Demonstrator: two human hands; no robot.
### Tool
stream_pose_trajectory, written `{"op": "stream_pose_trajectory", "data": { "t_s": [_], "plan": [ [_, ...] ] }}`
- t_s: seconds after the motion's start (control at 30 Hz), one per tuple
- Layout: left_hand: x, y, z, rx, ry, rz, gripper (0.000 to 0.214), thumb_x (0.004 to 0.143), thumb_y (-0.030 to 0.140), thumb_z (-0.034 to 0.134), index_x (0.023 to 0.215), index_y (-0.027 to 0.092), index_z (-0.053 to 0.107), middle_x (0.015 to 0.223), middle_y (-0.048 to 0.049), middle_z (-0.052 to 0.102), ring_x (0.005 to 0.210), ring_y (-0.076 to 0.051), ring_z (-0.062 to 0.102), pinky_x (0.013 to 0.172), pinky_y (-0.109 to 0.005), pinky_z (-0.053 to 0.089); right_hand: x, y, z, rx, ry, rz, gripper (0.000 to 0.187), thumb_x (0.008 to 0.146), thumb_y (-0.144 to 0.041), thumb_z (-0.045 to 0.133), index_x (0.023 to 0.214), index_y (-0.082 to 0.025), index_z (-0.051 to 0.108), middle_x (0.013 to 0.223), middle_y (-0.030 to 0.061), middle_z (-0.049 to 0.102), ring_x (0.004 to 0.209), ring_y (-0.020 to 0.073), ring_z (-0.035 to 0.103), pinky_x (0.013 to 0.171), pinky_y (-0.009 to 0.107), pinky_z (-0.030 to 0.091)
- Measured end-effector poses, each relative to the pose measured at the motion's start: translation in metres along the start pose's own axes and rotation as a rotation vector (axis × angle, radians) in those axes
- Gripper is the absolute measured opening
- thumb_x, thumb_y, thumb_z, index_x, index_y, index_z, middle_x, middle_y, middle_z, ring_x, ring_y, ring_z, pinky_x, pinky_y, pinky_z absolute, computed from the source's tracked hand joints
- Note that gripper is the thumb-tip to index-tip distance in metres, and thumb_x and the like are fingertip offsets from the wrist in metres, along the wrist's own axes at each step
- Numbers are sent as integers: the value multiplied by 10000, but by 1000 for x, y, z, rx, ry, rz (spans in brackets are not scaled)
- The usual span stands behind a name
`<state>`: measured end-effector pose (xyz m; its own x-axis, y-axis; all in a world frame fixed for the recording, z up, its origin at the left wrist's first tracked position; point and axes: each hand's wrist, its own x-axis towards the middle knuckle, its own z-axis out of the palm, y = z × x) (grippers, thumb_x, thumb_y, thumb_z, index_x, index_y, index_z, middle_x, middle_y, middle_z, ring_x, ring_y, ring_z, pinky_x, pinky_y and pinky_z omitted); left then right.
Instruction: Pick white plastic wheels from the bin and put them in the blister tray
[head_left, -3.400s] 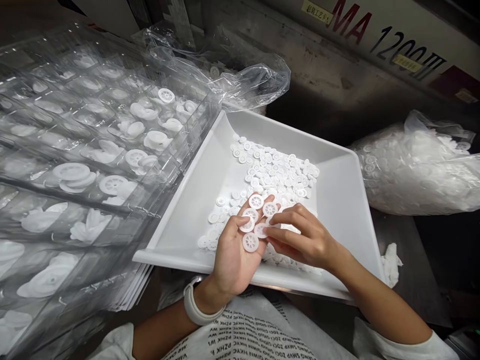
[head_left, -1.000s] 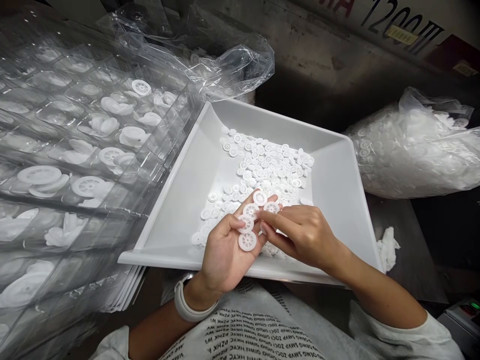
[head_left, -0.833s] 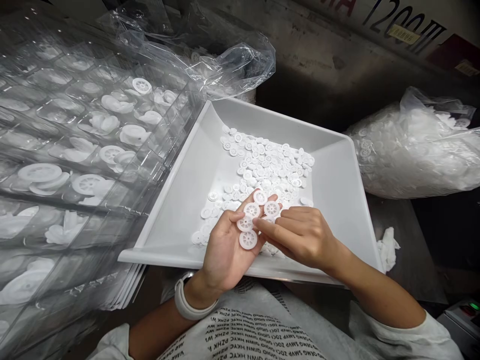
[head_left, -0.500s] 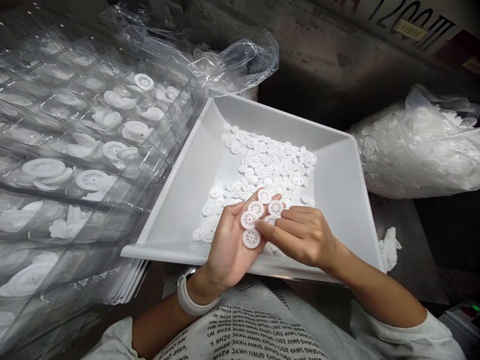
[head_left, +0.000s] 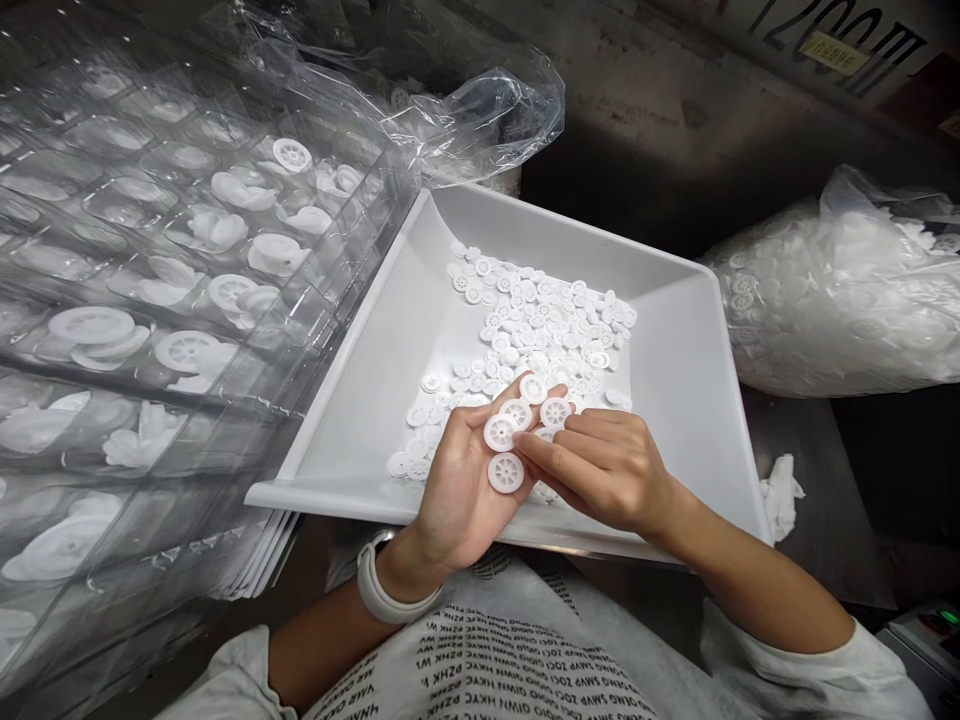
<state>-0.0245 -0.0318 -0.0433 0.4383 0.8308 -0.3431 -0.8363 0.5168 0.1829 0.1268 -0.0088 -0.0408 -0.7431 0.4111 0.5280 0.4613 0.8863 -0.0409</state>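
While hands (head_left: 466, 485) touch spoked plastic discs (head_left: 506, 473), smooth-walled tray (head_left: 675, 350) holds more.

- Held spoked discs (head_left: 506, 473): milky white, each patterned like a wheel.
- Heaped discs (head_left: 536, 320): bright white, many with the same spoke pattern.
- Tray (head_left: 679, 370): plain pale grey.
- Compartment trays (head_left: 352, 260): transparent, a repeating grid with white pieces showing through.
- Loose bag (head_left: 457, 120): clear with white glints.
- Full bag (head_left: 832, 300): clear, whitened by its contents.
- Shirt (head_left: 510, 640): off-white, printed with rows of black capitals.
- Wristband (head_left: 382, 590): plain off-white.
- Machine label (head_left: 834, 53): yellow with dark characters, over dark numerals.
- Crumpled scrap (head_left: 782, 497): white.
- Counter (head_left: 829, 530): dark grey.
- Indicator light (head_left: 942, 619): green.
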Motion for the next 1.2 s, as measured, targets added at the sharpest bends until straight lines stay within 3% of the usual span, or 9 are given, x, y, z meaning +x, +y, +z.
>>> {"op": "stream_pose_trajectory", "data": {
  "t_s": [0.53,0.8,1.0,1.2],
  "plan": [
    [0,1,-4,-20,4,-21,567,863,183,346,1428,151,364,1271,-110,621,1231,-244,538,1081,-401,372,0,1,-2,38,20,-5,54,848,-103,649,901,-92,654,539,-42,460,532,98,372,492,271,297],
    [2,0,-10,-36,6,-12,563,859,223,369,1420,178,380,1270,-98,623,1238,-247,535,1107,-421,340,5,1,-10,64,-85,-192,119,888,-84,549,962,-107,639,551,-54,454,498,98,376,460,276,282],
    [2,0,-8,-49,27,43,557,851,213,365,1403,156,406,1275,-100,619,1259,-248,514,1118,-427,329,8,-1,-9,54,-70,-222,99,876,-58,536,872,-75,633,544,-41,460,490,101,362,448,275,267],
    [1,1,-7,-63,19,87,567,866,206,351,1431,152,361,1303,-109,599,1244,-268,525,1100,-463,354,10,-1,-8,48,-43,-200,211,867,-44,552,679,-139,573,515,-45,423,487,101,329,456,274,240]
  ]
}}
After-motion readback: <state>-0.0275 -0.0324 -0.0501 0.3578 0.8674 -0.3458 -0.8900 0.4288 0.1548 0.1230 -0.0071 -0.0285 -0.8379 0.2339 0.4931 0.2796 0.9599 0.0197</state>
